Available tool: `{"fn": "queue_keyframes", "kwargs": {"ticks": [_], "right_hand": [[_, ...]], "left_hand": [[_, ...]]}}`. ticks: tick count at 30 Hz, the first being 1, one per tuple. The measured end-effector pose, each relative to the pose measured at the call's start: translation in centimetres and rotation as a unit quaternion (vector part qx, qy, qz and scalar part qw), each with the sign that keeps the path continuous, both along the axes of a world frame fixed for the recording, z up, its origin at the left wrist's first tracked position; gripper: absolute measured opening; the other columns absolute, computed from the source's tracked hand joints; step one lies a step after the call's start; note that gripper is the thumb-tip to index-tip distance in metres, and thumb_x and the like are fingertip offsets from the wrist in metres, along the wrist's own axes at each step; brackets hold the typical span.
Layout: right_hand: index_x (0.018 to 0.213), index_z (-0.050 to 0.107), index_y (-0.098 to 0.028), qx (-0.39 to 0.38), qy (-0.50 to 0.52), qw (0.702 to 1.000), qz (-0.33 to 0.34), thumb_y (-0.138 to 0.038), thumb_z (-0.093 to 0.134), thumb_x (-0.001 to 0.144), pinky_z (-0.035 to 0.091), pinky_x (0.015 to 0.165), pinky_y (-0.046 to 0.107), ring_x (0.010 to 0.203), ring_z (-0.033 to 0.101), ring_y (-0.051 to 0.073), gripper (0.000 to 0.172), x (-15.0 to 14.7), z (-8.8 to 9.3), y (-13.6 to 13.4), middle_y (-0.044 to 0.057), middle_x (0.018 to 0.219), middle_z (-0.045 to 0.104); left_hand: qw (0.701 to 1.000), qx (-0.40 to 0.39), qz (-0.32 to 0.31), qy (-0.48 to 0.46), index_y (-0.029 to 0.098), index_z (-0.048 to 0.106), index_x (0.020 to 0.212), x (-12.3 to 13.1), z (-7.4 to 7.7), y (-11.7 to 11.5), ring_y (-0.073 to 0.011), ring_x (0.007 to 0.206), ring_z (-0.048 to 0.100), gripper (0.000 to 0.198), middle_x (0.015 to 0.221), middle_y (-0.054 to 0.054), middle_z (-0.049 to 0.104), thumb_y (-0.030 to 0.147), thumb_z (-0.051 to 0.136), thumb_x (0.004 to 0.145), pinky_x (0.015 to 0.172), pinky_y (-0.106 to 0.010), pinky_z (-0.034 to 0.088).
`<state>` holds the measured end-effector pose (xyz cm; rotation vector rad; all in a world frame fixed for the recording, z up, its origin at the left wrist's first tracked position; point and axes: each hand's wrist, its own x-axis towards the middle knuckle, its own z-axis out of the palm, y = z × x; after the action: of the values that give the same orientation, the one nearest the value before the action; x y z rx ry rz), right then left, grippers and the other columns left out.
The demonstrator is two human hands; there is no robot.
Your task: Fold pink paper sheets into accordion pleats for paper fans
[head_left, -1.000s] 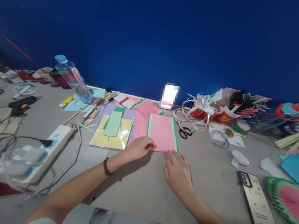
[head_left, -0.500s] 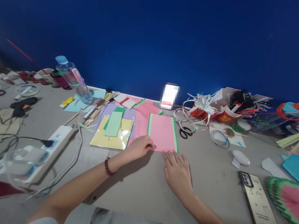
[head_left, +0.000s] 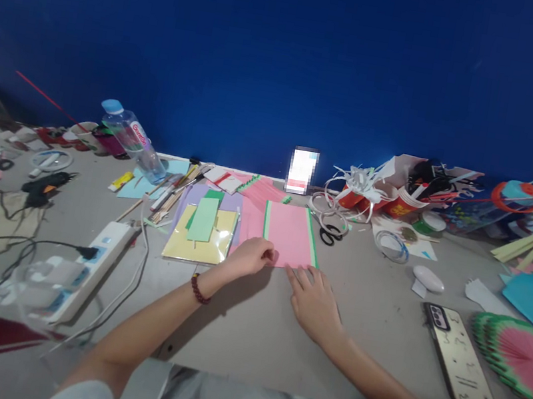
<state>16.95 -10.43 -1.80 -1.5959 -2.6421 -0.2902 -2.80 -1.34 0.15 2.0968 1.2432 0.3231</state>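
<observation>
A pink sheet of paper [head_left: 287,233] with green strips along its left and right sides lies flat on the table in front of me. My left hand [head_left: 252,256] is at its near left corner, thumb and fingers pinched together on the near edge. My right hand [head_left: 315,301] rests by the near right corner, fingers stretched out with the tips on the near edge. To the left, light green paper strips [head_left: 203,220] lie on a pack of yellow paper [head_left: 175,247]. Black-handled scissors [head_left: 329,235] lie just right of the pink sheet.
A phone [head_left: 463,360] and pink-green pleated paper fans [head_left: 515,353] lie at right. Red paper cups [head_left: 400,204] with tools stand at the back. A power strip [head_left: 90,273] with cables, a glue gun [head_left: 45,188] and a leaning water bottle [head_left: 134,141] occupy the left.
My right hand's fingers have shifted slightly left along the near edge. My left hand stays pinched at the corner. A dark, blurred shape has appeared at the far left edge.
</observation>
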Motion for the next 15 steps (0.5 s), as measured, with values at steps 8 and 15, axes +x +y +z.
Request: {"fn": "queue_keyframes", "kwargs": {"ticks": [8,15], "right_hand": [[0.136,0.050,-0.020,0.006,-0.004,1.000,-0.007,-0.019,0.055,0.084,0.035,0.096,0.045,0.111,0.048,0.030,0.052,-0.22,0.37,-0.17,0.010,0.119,0.062],[0.133,0.053,-0.015,0.021,0.018,1.000,0.001,-0.017,0.054,0.084,0.036,0.098,0.042,0.116,0.048,0.028,0.049,-0.33,-0.35,-0.08,0.012,0.124,0.061]], "left_hand": [[1.000,-0.007,-0.008,0.011,0.019,0.066,0.072,-0.19,-0.60,0.68,-0.0166,0.073,0.063,0.016,0.077,-0.002,0.070,0.007,0.055,0.071,0.062,-0.024,0.042],[1.000,-0.010,-0.021,0.003,0.018,0.065,0.072,-0.22,-0.87,0.78,-0.0155,0.070,0.063,0.016,0.075,-0.001,0.070,0.007,0.054,0.070,0.061,-0.023,0.042]]}}
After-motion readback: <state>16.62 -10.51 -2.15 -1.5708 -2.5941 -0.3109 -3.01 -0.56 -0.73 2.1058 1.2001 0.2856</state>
